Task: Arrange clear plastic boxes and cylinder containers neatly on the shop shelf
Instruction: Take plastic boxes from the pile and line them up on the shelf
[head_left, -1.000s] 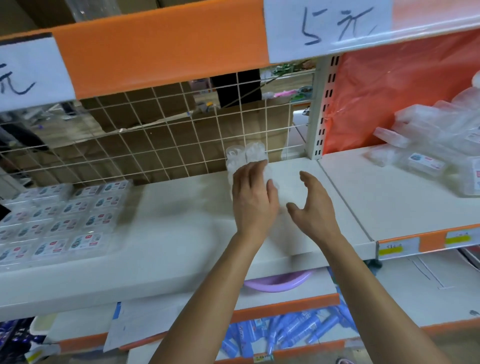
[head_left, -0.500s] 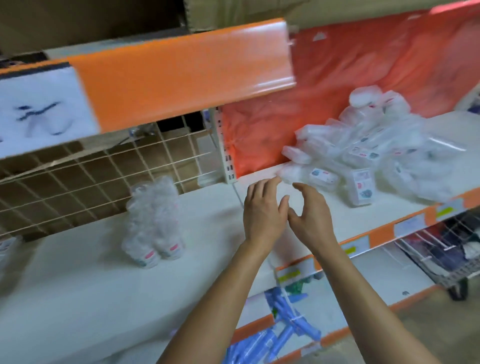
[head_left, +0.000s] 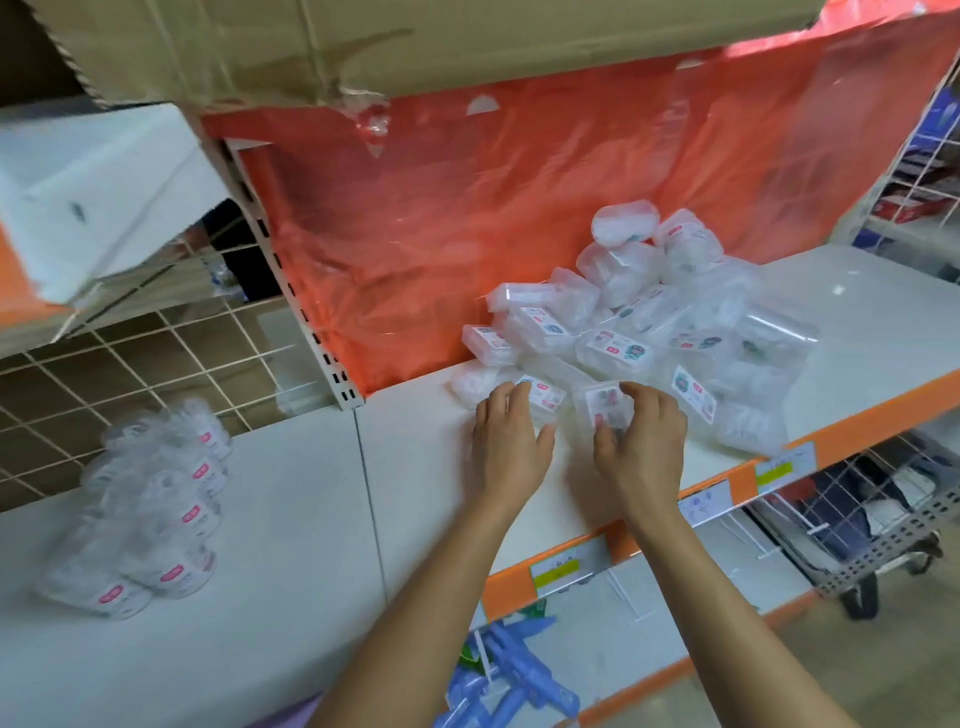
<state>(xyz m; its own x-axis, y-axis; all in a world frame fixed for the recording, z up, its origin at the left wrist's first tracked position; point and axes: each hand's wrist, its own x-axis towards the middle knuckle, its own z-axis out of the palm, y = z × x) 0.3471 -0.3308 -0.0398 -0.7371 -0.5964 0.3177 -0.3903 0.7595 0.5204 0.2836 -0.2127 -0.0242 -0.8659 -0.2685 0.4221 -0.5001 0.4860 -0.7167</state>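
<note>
- My right hand (head_left: 641, 441) has its grip closed round one small clear box (head_left: 605, 404), at the near edge of the pile of clear boxes (head_left: 649, 322), right of centre.
- My left hand (head_left: 511, 441) lies flat, grip wide, fingertips on a labelled box (head_left: 544, 396) just beside.
- I'd lift single boxes, labels up, bracing the pile so nothing slides off the shelf (head_left: 415, 467).
- The cylinder containers (head_left: 156, 504) sit lower left, well apart.

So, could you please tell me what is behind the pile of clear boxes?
An orange sheet hangs right behind the pile, reaching up to the cardboard. Anything behind the sheet is hidden, as are the pile's rear boxes.
</note>
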